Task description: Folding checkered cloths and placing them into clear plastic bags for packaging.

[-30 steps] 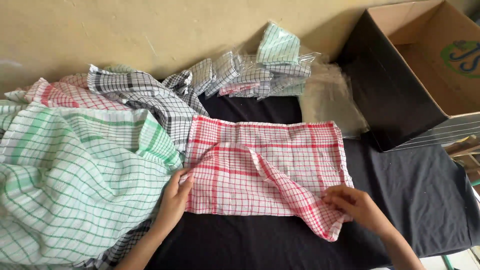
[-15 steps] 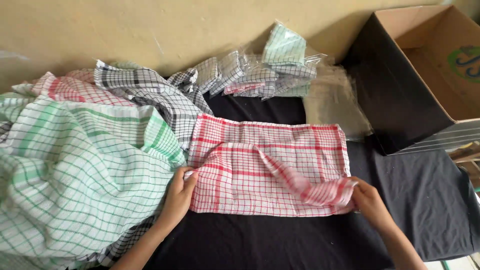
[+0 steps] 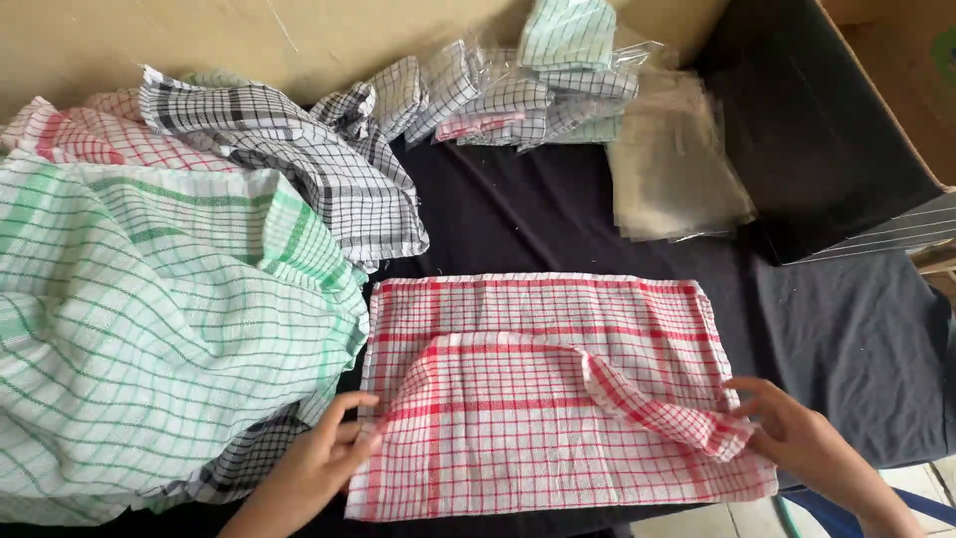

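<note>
A red checked cloth (image 3: 558, 389) lies flat on the dark desk (image 3: 846, 329) before you, long axis left to right. Your left hand (image 3: 319, 463) pinches its left edge; your right hand (image 3: 797, 438) grips the folded-over corner at its right edge.

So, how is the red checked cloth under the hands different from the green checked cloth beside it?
The red checked cloth lies mostly flat and folded on the dark table cover, while the green checked cloth sits loose and rumpled in a heap. The red one shows a neat rectangle; the green one has no clear outline. The left hand and the right hand touch the red cloth, not the green one. Both have a check pattern on white.
</note>
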